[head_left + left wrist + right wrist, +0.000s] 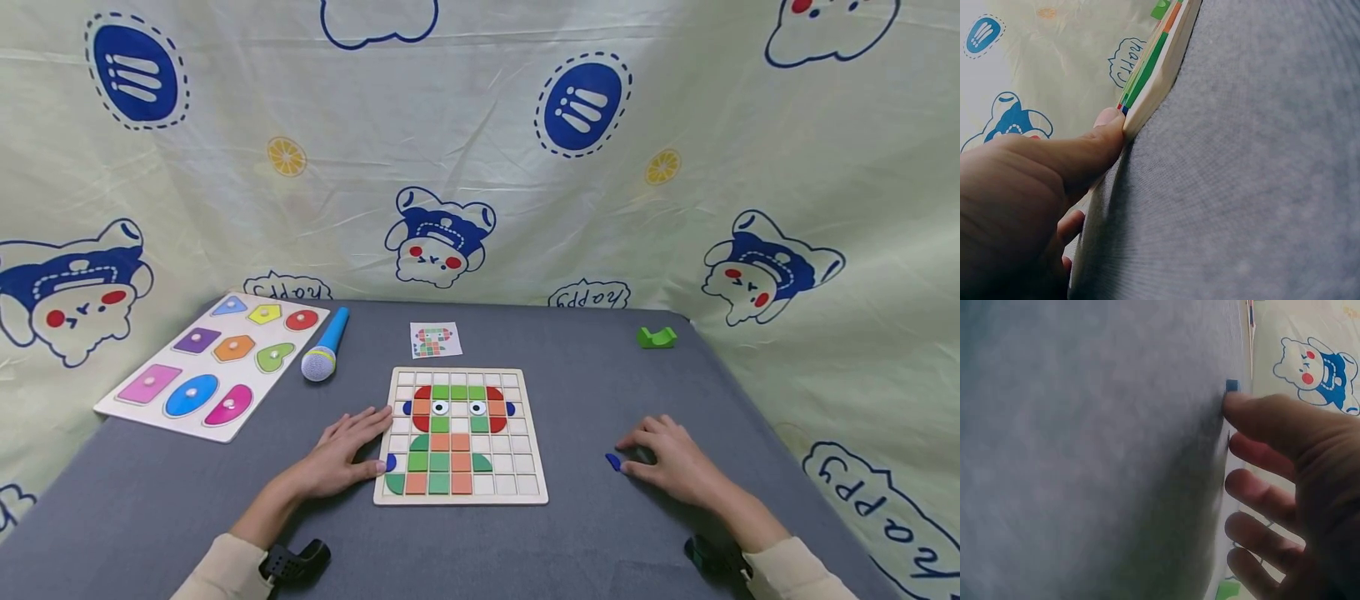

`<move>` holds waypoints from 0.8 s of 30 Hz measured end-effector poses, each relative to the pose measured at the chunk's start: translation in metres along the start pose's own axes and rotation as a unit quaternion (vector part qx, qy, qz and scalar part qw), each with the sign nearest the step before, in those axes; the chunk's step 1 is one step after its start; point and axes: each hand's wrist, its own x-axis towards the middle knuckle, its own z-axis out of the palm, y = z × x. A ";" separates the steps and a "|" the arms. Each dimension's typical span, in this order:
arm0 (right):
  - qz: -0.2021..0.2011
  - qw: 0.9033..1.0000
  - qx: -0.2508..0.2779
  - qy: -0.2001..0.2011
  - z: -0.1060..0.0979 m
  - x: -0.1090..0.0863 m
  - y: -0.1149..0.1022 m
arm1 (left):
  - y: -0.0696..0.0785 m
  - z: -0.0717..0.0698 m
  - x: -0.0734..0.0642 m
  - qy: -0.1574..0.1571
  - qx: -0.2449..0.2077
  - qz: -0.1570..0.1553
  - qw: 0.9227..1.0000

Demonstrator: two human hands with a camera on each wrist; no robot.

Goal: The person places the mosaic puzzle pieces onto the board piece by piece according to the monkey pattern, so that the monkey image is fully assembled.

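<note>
In the head view a wooden grid board [510,492] lies on the table, with red, green, orange and blue tiles forming a figure with two eyes. My left hand [341,450] rests at its left edge, fingers extended. In the left wrist view, the left thumb [1107,128] touches the board's rim [1160,81], close to a blue half-round tile [392,462]. To the right of the board, a small blue piece [613,461] lies at the tips of my right hand [667,458]. The right thumb [1254,412] is against this piece in the right wrist view; the fingers are loosely bent and apart.
Above the board lies a small picture card [437,340]. At the left are a blue toy microphone [327,344] and a white shape puzzle board [225,375]. A green wavy block [657,337] sits at the back right. Patterned cloth [487,150] hangs behind the grey table.
</note>
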 end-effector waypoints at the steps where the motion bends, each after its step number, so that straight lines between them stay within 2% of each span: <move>1: -0.004 1.000 0.003 -0.001 0.001 0.000 -0.001 | 0.000 0.000 0.000 0.000 -0.001 0.000 1.000; 7: -0.023 1.000 0.009 0.008 0.003 0.000 -0.009 | -0.001 0.001 0.000 0.003 -0.003 0.001 1.000; 16: -0.019 1.000 0.004 0.006 0.004 0.005 -0.017 | -0.001 0.001 0.000 0.005 -0.002 0.002 1.000; 24: -0.060 0.998 0.017 0.020 0.011 0.028 -0.062 | -0.002 0.001 0.001 0.004 0.001 0.002 1.000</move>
